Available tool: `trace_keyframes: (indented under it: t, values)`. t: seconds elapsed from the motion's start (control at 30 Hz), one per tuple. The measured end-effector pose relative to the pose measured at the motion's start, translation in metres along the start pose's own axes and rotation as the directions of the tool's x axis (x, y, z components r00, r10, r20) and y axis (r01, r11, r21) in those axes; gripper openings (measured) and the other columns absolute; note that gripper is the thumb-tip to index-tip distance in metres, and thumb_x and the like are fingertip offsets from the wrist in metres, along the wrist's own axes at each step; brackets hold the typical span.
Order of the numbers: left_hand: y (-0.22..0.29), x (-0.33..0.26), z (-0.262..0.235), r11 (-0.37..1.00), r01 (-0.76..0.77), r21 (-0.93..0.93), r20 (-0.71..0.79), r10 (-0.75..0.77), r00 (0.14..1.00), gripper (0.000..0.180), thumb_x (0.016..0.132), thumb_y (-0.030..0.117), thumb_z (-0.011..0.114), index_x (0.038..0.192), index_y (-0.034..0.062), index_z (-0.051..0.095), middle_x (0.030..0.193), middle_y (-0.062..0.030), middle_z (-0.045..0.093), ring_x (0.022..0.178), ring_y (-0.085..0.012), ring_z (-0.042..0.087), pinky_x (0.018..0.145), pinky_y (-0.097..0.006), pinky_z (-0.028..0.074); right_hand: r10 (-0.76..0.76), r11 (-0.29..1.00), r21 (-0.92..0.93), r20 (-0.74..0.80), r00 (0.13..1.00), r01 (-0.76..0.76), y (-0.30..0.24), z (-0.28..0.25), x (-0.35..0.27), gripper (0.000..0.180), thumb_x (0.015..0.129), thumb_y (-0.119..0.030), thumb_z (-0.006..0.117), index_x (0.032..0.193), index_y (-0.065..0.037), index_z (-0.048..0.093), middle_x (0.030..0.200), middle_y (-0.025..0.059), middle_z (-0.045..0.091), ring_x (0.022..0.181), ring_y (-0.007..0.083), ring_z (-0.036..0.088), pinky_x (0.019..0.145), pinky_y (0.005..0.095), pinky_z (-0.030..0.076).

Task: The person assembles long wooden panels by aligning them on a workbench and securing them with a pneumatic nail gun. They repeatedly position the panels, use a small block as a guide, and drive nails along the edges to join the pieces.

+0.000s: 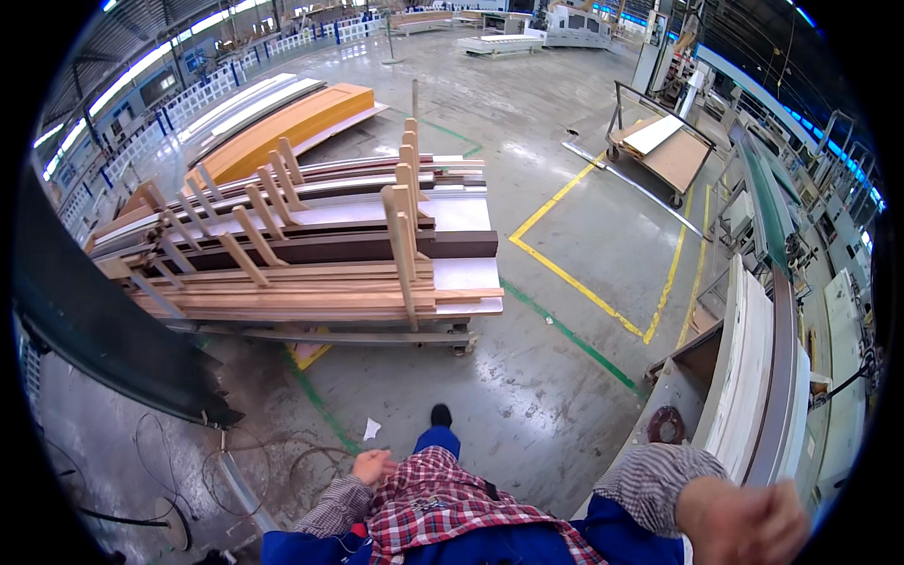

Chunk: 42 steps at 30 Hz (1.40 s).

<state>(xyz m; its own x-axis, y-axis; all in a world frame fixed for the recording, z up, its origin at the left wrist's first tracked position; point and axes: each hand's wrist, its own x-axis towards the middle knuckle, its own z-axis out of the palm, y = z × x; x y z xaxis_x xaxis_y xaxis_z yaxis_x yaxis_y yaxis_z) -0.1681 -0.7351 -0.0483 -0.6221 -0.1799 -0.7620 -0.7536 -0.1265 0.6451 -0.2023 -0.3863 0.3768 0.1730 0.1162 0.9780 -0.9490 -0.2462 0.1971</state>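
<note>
My left hand [375, 466] hangs in front of my body beside the red checked apron [433, 499]. Its fingers are loosely bent and a little apart, with nothing seen in them. At the lower right, my right hand [749, 523] is smeared by motion, so its grip cannot be made out. Nearest to that hand is a stack of long boards [744, 377], white and dark brown, lying along the right side. Checked sleeve covers [654, 480] wrap my forearms. One dark shoe [441, 415] shows on the floor ahead of me.
A rack cart [395, 337] with upright wooden posts carries many long strips at the left. Yellow panels [292, 127] lie behind it. A flat trolley [673, 160] stands far right, near yellow floor lines [574, 278]. A dark column [104, 320] rises left; hoses [254, 471] lie below.
</note>
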Motion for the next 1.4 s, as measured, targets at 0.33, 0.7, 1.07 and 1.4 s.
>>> trace_keyframes:
  t: [0.33,0.7,1.07,1.4]
  values:
    - [0.347,0.109,0.008,0.437,-0.900,0.001,-0.443,0.807,0.391,0.032,0.094,0.022,0.044,0.115,-0.0019,0.049,0.105,-0.0105,0.056,0.098,-0.0187,0.054,0.087,-0.029,0.042,0.982,0.101,-0.753,-0.027,0.185,-0.650,0.225,-0.066,-0.243,0.014,0.078,-0.014,0.064,0.089,-0.008,0.059,0.071,0.0063,0.057,0.059,0.0170,0.057,0.053,0.0268,0.047]
    - [0.513,0.140,0.095,0.486,-0.512,0.708,-0.135,0.805,0.578,0.026,0.081,0.025,0.062,0.089,0.0001,0.060,0.059,-0.0087,0.059,0.055,-0.0236,0.059,0.055,-0.035,0.046,0.947,-0.045,-0.801,0.155,-0.280,-0.597,0.342,-0.149,-0.423,0.023,0.080,-0.029,0.061,0.093,-0.010,0.057,0.077,0.0101,0.062,0.070,0.0272,0.061,0.061,0.0382,0.048]
    - [0.512,0.144,0.104,0.584,0.037,0.811,-0.514,0.682,0.520,0.022,0.075,0.022,0.066,0.067,0.0042,0.056,0.052,-0.0091,0.057,0.048,-0.0244,0.058,0.047,-0.034,0.044,0.820,0.026,-0.795,0.364,-0.442,-0.606,0.586,-0.172,-0.630,0.019,0.078,-0.021,0.055,0.087,-0.005,0.062,0.084,0.0156,0.063,0.082,0.0327,0.060,0.072,0.0416,0.047]
    - [0.515,0.156,0.109,0.632,0.239,0.738,-0.647,0.561,0.516,0.019,0.074,0.020,0.064,0.066,0.0058,0.055,0.051,-0.0064,0.054,0.046,-0.0215,0.057,0.045,-0.032,0.043,0.604,0.202,-0.778,0.577,-0.549,-0.595,0.642,-0.139,-0.725,0.028,0.079,-0.025,0.060,0.089,0.001,0.062,0.087,0.0205,0.058,0.083,0.0369,0.058,0.076,0.0422,0.048]
